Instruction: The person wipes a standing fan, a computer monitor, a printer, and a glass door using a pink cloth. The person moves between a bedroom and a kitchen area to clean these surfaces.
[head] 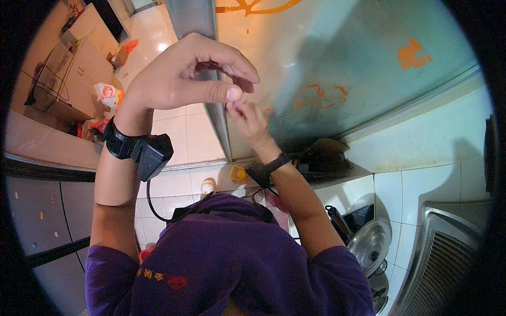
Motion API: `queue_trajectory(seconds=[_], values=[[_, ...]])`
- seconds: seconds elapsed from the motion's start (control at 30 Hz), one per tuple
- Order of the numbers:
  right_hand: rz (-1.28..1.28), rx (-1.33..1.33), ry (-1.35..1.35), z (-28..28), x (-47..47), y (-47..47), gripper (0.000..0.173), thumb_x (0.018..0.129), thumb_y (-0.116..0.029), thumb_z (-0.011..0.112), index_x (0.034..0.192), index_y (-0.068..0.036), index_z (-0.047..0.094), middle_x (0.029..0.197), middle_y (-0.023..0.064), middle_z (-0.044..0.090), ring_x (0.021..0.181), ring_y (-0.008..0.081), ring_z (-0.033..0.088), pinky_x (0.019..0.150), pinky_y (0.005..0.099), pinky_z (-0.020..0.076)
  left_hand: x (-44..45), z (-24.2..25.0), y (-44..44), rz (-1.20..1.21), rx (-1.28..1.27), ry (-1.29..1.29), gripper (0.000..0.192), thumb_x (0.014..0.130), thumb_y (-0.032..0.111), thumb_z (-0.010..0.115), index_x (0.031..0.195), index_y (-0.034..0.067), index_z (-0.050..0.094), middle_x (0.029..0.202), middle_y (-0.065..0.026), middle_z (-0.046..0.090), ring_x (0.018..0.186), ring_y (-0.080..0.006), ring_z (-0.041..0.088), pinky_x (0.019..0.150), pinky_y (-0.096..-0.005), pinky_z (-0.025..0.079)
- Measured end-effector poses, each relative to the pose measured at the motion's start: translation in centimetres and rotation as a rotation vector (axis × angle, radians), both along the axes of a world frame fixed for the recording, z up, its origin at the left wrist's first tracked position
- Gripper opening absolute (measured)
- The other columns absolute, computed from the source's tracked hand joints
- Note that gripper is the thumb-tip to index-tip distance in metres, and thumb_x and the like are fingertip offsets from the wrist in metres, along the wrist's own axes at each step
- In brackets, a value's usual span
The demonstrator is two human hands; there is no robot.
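My left hand (189, 75) is raised before a frosted glass panel (308, 106). Its fingers curve over the thumb with a gap between them, and nothing shows in that gap. Just below the left thumb tip is my right hand (251, 122), its fingers curled and partly blurred; whether it pinches something small cannot be made out. The two hands overlap in the view, so contact between them is uncertain. A black strapped device (152, 152) with a cable sits on my left wrist, and a dark band (276, 162) circles my right wrist.
A metal frame post (221, 134) edges the panel, which bears orange marks. Plastic bags (108, 94) lie by cabinets (89, 65) beyond the opening. A dark-fronted refrigerator (35, 213) stands left. On the right are a pot lid (363, 241) and a ridged metal appliance (446, 252).
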State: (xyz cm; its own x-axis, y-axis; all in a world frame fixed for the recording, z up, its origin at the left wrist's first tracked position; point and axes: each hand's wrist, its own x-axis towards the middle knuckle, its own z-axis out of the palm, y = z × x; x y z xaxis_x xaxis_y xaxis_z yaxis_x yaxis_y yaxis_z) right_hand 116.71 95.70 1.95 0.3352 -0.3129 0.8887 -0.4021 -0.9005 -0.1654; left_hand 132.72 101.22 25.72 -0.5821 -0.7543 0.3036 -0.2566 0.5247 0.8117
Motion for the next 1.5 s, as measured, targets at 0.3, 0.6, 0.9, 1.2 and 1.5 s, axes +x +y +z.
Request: queue_trajectory(seconds=[0.3,0.6,0.9,1.2,1.5], values=[[0.03,0.016,0.266,-3.1,-1.9,1.0,0.028,0.072,-0.007,0.063,0.1,-0.01,0.064,0.092,0.0044,0.055,0.077,0.0203,0.054,0.063,0.0303,0.0494,0.1,0.0,0.5,0.019,0.025,0.003,0.028,0.082,0.019,0.067,0.098,-0.003,0.064,0.09,-0.0087,0.066,0.085,-0.014,0.061,0.08,-0.028,0.047],[0.164,0.12,-0.076,5.5,2.2,-0.5,0.026,0.068,-0.005,0.064,0.094,-0.005,0.064,0.091,0.0071,0.055,0.076,0.0228,0.056,0.063,0.0304,0.0499,0.2,-0.4,0.2,0.007,0.015,0.035,0.03,0.081,0.019,0.067,0.101,-0.003,0.064,0.091,-0.0091,0.066,0.086,-0.0146,0.061,0.081,-0.0282,0.048],[-0.061,0.651,-0.122,-8.3,-4.6,0.3,0.012,0.081,-0.011,0.06,0.091,-0.006,0.06,0.088,0.009,0.059,0.081,0.0274,0.057,0.073,0.0391,0.0481,0.5,0.0,0.1,0.031,0.066,-0.015,0.037,0.078,0.024,0.067,0.1,-0.004,0.064,0.09,-0.0135,0.066,0.087,-0.0206,0.064,0.079,-0.03,0.05],[-0.645,0.634,-0.717,-3.1,-8.8,-4.4,0.019,0.076,0.004,0.054,0.093,-0.004,0.056,0.093,0.0133,0.057,0.097,0.0316,0.051,0.085,0.0398,0.0414,-1.7,-0.3,0.8,0.081,-0.034,-0.187,0.047,0.071,0.034,0.068,0.099,-0.004,0.064,0.089,-0.0167,0.065,0.086,-0.0272,0.064,0.078,-0.0338,0.048],[-0.414,0.483,-0.633,-2.9,-3.6,-2.6,0.024,0.072,0.004,0.058,0.095,-0.004,0.055,0.094,0.0111,0.053,0.085,0.0277,0.055,0.07,0.0347,0.0464,-4.3,-2.0,-2.5,-0.025,0.061,-0.164,0.048,0.074,0.031,0.069,0.103,-0.006,0.061,0.099,-0.0165,0.063,0.093,-0.0247,0.058,0.085,-0.0337,0.043]])
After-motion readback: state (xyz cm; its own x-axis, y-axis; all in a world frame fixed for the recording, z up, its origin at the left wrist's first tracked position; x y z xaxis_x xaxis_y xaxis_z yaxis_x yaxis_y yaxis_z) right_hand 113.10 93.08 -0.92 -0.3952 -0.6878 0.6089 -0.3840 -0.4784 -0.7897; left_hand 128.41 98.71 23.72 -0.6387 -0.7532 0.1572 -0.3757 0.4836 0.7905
